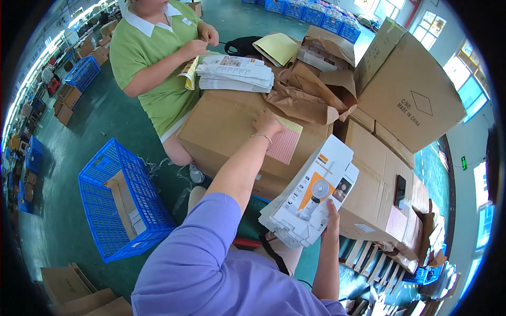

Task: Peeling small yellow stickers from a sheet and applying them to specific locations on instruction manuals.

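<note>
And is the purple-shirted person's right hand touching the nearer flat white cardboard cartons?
Touching. Head view: the right hand holds the cartons, thumb on top.

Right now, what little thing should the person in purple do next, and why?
Probably try peeling one label off the pink sheet with the left grip. That grip is right by the sheet, which lies on the big box, while the right grip holds the stack of flat cartons, fan picture facing up.
</note>
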Demonstrator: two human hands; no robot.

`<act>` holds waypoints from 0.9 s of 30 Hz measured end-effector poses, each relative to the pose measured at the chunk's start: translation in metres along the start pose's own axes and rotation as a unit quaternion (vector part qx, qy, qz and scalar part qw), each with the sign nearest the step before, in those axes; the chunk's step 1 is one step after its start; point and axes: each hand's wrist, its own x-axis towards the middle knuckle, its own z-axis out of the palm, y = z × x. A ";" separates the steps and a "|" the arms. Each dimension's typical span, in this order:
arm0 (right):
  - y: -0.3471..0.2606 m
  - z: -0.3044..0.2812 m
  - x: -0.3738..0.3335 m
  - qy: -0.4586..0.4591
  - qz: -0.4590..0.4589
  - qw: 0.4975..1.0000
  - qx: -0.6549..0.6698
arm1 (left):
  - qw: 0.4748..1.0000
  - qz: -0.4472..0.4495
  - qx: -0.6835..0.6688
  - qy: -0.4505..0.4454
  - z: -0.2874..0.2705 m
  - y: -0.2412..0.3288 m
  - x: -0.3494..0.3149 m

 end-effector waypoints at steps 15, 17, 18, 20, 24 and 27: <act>0.000 0.002 -0.009 -0.025 0.011 1.000 0.011 | 0.869 0.156 -0.455 -0.116 -0.001 -0.056 0.041; 0.003 -0.004 -0.001 -0.045 0.007 0.998 0.051 | 0.799 0.180 -0.563 -0.108 -0.045 -0.071 -0.002; 0.006 -0.002 0.012 -0.084 0.003 0.993 0.077 | 0.747 0.192 -0.628 -0.101 -0.058 -0.097 -0.001; -0.026 0.052 0.016 -0.110 0.058 0.987 0.105 | 0.659 0.164 -0.726 -0.111 -0.094 -0.160 -0.012; -0.038 0.097 0.087 -0.195 0.063 0.979 0.004 | 0.599 0.134 -0.789 0.001 -0.144 -0.225 -0.088; -0.042 0.117 0.156 -0.025 -0.008 0.869 -0.494 | 0.588 0.193 -0.779 -0.099 -0.141 -0.261 -0.115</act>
